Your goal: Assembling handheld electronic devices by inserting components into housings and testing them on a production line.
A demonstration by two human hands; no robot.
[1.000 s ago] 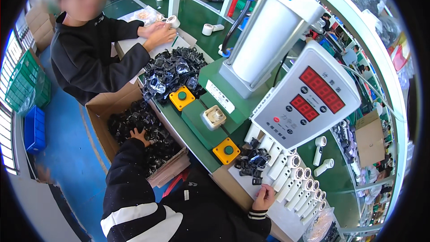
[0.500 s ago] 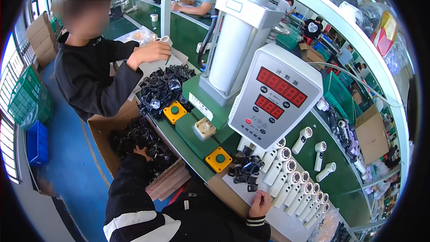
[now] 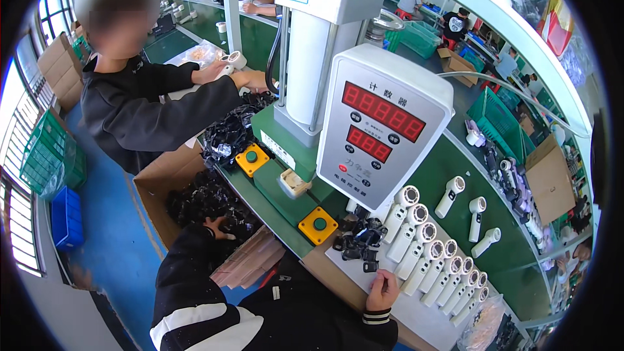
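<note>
Centrally, small black plastic parts (image 3: 208, 205) lie heaped in an open brown cardboard box (image 3: 162, 175), no common axis discernible. Left hand (image 3: 218, 227) buried among them, grip not discernible. Right hand (image 3: 382, 289) rests flat, fingers loose, on a grey sheet (image 3: 416, 312) beside rows of white handle-shaped housings (image 3: 429, 257), long axes running toward a green-based press (image 3: 325, 78).

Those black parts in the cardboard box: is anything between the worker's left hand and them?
Nothing visible. The left hand already rests on the heap of black parts inside the cardboard box. The right hand lies apart, beside the row of white housings.
</note>
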